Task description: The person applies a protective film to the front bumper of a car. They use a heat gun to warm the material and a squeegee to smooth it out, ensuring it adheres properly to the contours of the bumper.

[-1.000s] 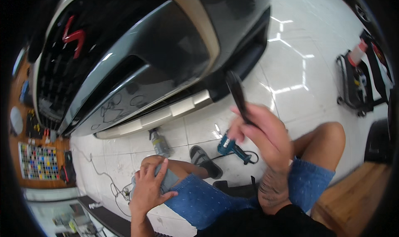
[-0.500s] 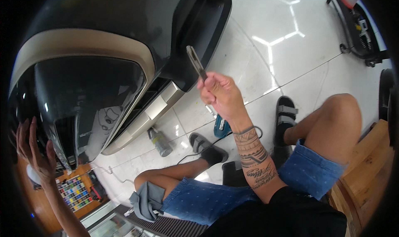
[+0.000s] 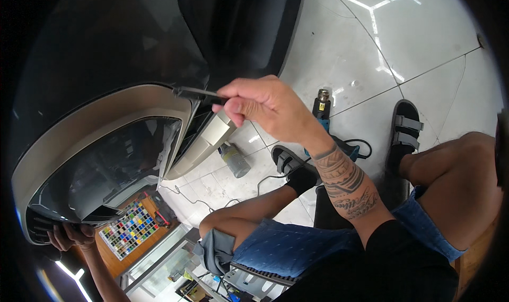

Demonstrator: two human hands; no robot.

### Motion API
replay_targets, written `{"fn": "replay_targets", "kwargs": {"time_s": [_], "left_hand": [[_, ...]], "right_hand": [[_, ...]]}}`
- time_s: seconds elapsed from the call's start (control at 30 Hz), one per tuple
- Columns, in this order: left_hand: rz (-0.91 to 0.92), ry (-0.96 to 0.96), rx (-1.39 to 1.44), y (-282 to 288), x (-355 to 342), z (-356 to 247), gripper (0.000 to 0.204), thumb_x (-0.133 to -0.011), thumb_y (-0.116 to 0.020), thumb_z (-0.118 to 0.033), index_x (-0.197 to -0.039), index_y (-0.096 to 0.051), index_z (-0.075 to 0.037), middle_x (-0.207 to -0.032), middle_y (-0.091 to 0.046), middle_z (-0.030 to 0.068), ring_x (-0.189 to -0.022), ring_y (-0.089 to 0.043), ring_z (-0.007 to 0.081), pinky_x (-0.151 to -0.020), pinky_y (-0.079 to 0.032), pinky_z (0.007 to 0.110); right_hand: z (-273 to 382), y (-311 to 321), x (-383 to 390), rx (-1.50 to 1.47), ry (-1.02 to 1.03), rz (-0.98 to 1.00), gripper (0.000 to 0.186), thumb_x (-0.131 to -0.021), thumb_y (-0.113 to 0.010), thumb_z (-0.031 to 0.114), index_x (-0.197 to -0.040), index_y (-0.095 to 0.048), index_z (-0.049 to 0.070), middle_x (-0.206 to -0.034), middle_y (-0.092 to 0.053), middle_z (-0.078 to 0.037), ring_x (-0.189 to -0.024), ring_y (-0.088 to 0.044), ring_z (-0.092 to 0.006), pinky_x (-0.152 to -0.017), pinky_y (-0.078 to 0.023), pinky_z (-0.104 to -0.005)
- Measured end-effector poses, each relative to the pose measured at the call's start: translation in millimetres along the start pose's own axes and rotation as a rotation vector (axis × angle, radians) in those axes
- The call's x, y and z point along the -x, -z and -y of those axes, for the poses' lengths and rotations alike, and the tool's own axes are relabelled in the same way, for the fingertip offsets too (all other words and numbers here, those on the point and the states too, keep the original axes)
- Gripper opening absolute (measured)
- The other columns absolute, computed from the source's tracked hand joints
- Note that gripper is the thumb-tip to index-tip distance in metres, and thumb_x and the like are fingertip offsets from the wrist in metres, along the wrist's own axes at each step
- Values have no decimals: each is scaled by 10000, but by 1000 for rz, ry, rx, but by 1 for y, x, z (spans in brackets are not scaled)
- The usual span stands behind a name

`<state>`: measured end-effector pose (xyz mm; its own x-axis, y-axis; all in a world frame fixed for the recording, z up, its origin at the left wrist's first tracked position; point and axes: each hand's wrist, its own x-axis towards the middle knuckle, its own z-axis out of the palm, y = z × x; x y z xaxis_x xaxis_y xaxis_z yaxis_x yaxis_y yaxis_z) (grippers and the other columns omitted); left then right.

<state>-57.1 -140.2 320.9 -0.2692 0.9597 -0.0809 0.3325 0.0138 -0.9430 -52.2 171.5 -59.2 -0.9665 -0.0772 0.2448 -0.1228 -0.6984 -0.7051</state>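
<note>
My right hand [image 3: 265, 108] is closed round a slim snap-off cutter [image 3: 197, 94], which points left. The cutter's tip lies at the upper corner of the bronze trim [image 3: 95, 111]; whether it touches cannot be told. Inside this curved trim, on the dark car body, sits a glossy black panel [image 3: 116, 156] with a crinkled, shiny right edge. At the panel's lower left end, my left hand [image 3: 74, 236] rests against black slats [image 3: 41, 225], its fingers bent but apart. Part of that hand is in shade.
A heat gun [image 3: 322, 108] with a black cord lies on the tiled floor behind my right forearm. Close to the bumper lies a spray bottle [image 3: 234, 161]. A grey cloth [image 3: 214, 249] hangs over my left thigh. Farther back is a board of coloured samples [image 3: 132, 229].
My view has shifted left. The cutter has swung from upright to nearly level and come to the trim's corner. My left hand has moved down to the panel's lower end.
</note>
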Motion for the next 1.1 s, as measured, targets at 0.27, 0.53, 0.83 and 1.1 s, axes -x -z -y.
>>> {"fn": "replay_targets", "kwargs": {"time_s": [0.27,0.53,0.83,1.1], "left_hand": [[-14,-76,-40,-4,-1,0,332,-1002,-361,-352,-1130,-460,-62,-1116,-515,179,-1090,-434,384,-872,-412,564],[-22,-52,-3,-4,-1,0,513,-990,-311,-373,-1059,-553,75,-1173,-438,211,-1125,-401,369,-957,-382,519],[2,-11,-19,-4,-1,-1,542,-992,-282,-422,-1066,-522,59,-1195,-389,198,-1131,-392,373,-951,-378,485],[-7,1,20,-4,3,1,519,-983,-313,-399,-1090,-544,54,-1217,-408,201,-1142,-400,382,-968,-364,495]], "right_hand": [[-14,-30,-7,88,175,5,139,-892,-624,117,-975,-610,6,-799,-673,-100,-705,-666,-169,-623,-514,-240],[-21,-47,-20,188,419,-157,102,-829,-632,-6,-921,-589,-13,-871,-673,-129,-765,-688,-208,-683,-538,-258],[-21,-56,-15,174,341,-153,102,-827,-629,-6,-910,-578,-38,-871,-673,-148,-760,-683,-177,-677,-534,-253],[-26,-61,-18,187,384,-226,130,-769,-667,-15,-848,-565,-24,-768,-664,-142,-690,-685,-196,-609,-534,-264]]}}
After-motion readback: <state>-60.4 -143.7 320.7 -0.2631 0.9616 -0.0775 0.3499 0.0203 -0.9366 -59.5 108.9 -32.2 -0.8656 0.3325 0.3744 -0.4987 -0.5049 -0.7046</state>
